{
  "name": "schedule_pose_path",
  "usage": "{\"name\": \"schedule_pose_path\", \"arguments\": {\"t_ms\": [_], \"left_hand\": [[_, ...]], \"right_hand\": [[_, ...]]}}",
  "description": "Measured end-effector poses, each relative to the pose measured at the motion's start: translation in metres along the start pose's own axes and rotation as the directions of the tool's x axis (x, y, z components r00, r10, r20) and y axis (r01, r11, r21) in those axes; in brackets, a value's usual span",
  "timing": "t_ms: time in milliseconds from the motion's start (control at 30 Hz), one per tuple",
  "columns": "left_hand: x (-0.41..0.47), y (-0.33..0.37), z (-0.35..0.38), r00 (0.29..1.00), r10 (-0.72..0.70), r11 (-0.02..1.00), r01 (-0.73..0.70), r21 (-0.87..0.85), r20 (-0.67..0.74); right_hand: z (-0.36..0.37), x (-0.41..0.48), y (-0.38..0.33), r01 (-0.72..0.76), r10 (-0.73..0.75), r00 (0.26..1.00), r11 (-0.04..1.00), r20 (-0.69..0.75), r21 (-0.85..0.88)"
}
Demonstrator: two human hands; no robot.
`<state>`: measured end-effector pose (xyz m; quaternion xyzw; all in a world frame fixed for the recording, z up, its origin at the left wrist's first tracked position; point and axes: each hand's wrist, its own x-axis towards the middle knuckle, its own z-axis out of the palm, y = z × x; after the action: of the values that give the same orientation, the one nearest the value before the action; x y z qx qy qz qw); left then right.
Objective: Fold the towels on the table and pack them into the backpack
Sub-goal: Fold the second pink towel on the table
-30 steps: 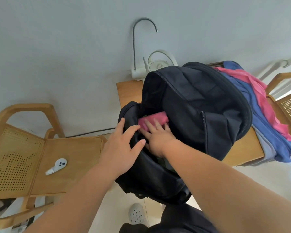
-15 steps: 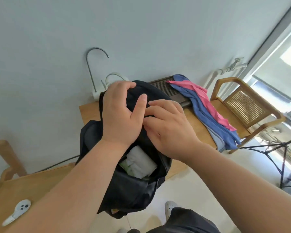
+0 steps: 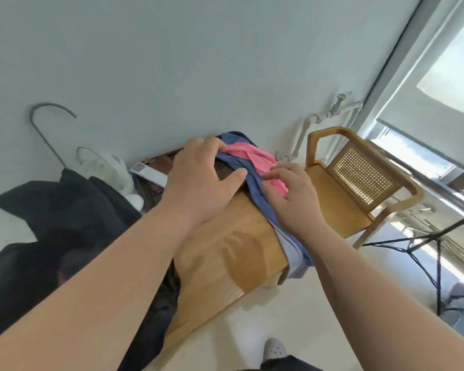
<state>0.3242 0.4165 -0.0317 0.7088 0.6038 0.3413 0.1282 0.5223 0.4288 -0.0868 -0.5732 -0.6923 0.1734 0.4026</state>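
The black backpack (image 3: 51,223) slumps at the left end of the wooden table (image 3: 225,266). A pile of towels lies across the table's right end: a pink towel (image 3: 255,159) on top, a blue towel (image 3: 256,196) under it, and a pale grey one (image 3: 292,253) hanging over the edge. My left hand (image 3: 201,183) reaches over the far end of the pile, its fingers curled onto the pink towel. My right hand (image 3: 292,202) pinches the pink towel's near part between thumb and fingers.
A wooden chair (image 3: 359,183) with a cane back stands right of the table. A black tripod (image 3: 429,245) is at the far right. A white kettle (image 3: 110,170) and a dark slatted tray (image 3: 156,183) sit at the table's back by the wall.
Both hands left the backpack's opening and moved right to the towel pile. My view swung right, so the backpack now lies at the left.
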Motion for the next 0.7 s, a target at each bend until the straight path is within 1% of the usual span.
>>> {"name": "schedule_pose_path", "arguments": {"t_ms": [100, 167, 233, 300, 367, 467, 533, 600, 633, 667, 700], "left_hand": [[0.027, 0.016, 0.055, 0.991, -0.091, 0.993, 0.083, 0.078, 0.102], [0.039, 0.02, 0.087, 0.971, -0.159, 0.982, 0.137, 0.132, 0.176], [0.044, 0.02, 0.114, 0.939, -0.247, 0.962, 0.209, 0.173, 0.24], [0.046, 0.016, 0.14, 0.897, -0.331, 0.936, 0.273, 0.223, 0.293], [0.046, 0.01, 0.163, 0.848, -0.398, 0.906, 0.305, 0.292, 0.349], [0.049, 0.002, 0.19, 0.787, -0.446, 0.881, 0.303, 0.364, 0.425], [0.054, -0.003, 0.204, 0.772, -0.442, 0.882, 0.283, 0.376, 0.457], [0.062, -0.009, 0.217, 0.773, -0.425, 0.889, 0.26, 0.376, 0.471], [0.067, -0.013, 0.224, 0.773, -0.416, 0.894, 0.25, 0.373, 0.479], [0.073, -0.017, 0.231, 0.77, -0.409, 0.897, 0.242, 0.369, 0.489], [0.079, -0.021, 0.238, 0.766, -0.403, 0.9, 0.235, 0.366, 0.501]], "right_hand": [[-0.018, 0.025, 0.066, -0.104, 0.115, 0.977, 0.992, 0.182, -0.067], [-0.027, 0.039, 0.105, -0.143, 0.184, 0.93, 0.978, 0.317, -0.15], [-0.031, 0.048, 0.139, -0.186, 0.285, 0.856, 0.948, 0.431, -0.257], [-0.028, 0.054, 0.167, -0.223, 0.378, 0.776, 0.913, 0.505, -0.34], [-0.021, 0.057, 0.19, -0.219, 0.425, 0.7, 0.893, 0.574, -0.393], [-0.009, 0.056, 0.212, -0.185, 0.46, 0.602, 0.876, 0.653, -0.446], [-0.004, 0.054, 0.222, -0.149, 0.48, 0.542, 0.863, 0.69, -0.483], [0.001, 0.054, 0.234, -0.093, 0.496, 0.474, 0.85, 0.727, -0.519], [0.003, 0.055, 0.241, -0.078, 0.503, 0.455, 0.845, 0.735, -0.53], [0.003, 0.058, 0.246, -0.072, 0.512, 0.454, 0.837, 0.729, -0.543], [0.004, 0.06, 0.253, -0.064, 0.51, 0.477, 0.833, 0.716, -0.55]]}}
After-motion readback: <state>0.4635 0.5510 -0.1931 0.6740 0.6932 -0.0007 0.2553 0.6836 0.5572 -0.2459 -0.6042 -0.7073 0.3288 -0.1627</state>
